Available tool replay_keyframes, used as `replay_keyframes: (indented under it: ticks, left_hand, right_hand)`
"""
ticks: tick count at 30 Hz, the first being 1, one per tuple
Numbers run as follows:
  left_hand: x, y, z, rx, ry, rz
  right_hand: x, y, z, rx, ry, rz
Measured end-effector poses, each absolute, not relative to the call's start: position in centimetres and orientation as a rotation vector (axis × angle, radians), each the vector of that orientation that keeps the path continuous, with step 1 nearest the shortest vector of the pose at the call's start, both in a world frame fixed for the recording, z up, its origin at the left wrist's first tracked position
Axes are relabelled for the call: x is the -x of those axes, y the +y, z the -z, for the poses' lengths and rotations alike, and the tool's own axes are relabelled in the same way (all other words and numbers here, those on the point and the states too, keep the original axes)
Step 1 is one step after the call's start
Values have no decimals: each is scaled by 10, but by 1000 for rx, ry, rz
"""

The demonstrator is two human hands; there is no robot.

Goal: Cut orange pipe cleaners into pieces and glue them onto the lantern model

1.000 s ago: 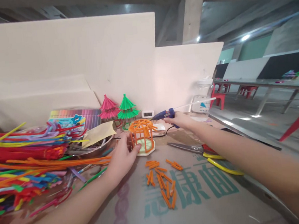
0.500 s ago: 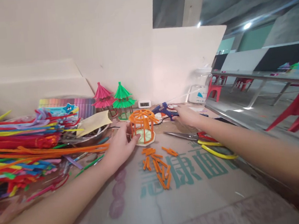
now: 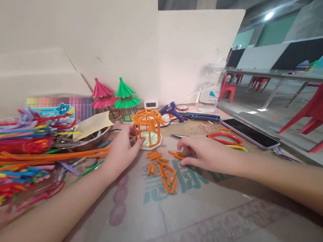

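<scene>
An orange pipe-cleaner pavilion frame (image 3: 150,124) stands upright on a pale green and white base, open between its posts. My left hand (image 3: 126,145) grips its left side, thumb on the base edge and the other fingers partly hidden behind. Just in front, short orange pipe-cleaner pieces (image 3: 163,168) lie loosely scattered on the table. At the right end of that scatter my right hand (image 3: 197,150) hovers low, thumb and fingers apart around a few pieces (image 3: 176,154). Scissors (image 3: 224,138) with red and yellow handles lie partly hidden behind the right hand.
Behind the frame stand a pink pagoda (image 3: 103,94), a green pagoda (image 3: 125,99), a small clock (image 3: 151,104) and a blue glue gun (image 3: 174,111). Pliers (image 3: 202,117), a phone (image 3: 250,133) and a clear bottle (image 3: 210,91) are right. Colourful pipe cleaners (image 3: 15,150) fill the left.
My right hand has left the glue gun and come back toward me to the loose orange pieces. My left hand stays on the frame. The view has shifted slightly.
</scene>
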State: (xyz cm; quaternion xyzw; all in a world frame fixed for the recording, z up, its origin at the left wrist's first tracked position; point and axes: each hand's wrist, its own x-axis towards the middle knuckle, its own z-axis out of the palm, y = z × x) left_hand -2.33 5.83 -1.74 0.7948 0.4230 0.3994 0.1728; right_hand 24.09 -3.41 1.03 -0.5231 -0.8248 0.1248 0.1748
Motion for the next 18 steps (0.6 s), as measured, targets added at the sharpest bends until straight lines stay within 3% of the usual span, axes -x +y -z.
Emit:
replay_keyframes:
  ticks: [18]
  left_hand:
    - [21,56,17,-2201,1186,-1151]
  right_hand:
    - [-247,-24,-17,1588,-2330,-554]
